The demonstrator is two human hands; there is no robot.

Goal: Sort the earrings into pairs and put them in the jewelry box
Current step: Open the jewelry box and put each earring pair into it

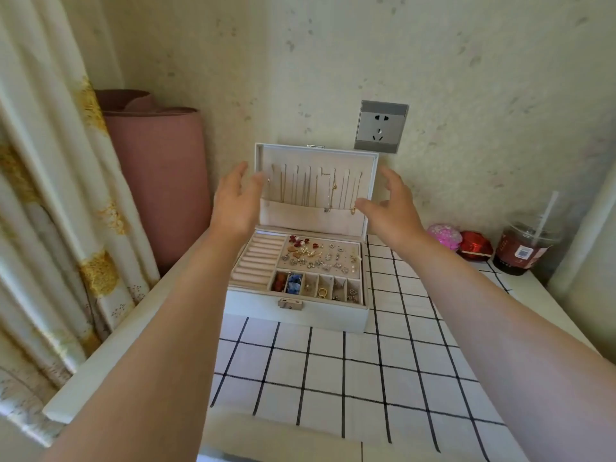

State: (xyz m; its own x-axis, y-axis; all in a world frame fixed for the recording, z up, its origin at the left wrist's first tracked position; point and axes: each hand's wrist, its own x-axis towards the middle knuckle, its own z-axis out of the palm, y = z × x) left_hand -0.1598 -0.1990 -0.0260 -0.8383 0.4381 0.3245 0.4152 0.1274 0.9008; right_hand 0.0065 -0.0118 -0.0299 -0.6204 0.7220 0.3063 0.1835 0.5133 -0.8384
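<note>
Left hand [233, 205]: released, fingers spread, grasping nothing; raised beside the left edge of the lid [316, 154]; contact with that edge impossible to judge.
Right hand [393, 208]: released likewise, thumb and fingers apart, nothing held; raised beside the right edge of the lid.
Jewelry box [328, 317]: open on the gridded surface [333, 378], lid upright near the wall.
Earrings [320, 256]: lying loose and mixed in the large rear-right tray of the box; no pairing evident.
Front compartments [316, 288]: a row of small cells holding red, blue and gold pieces.
Necklaces [330, 188]: hanging in the lid, lower ends tucked into its pocket.
Hazard, lid: if pressed forward by both hands, probable closure over unsorted earrings, with chains swinging out and tangling.
Hazard, box: if jolted or dragged, probable hopping of small pieces between cells or over the rim, then hard to spot on the grid pattern.
Hazard, drink cup [523, 248]: well apart at the right; at risk only from a wide sweep of the right forearm.
</note>
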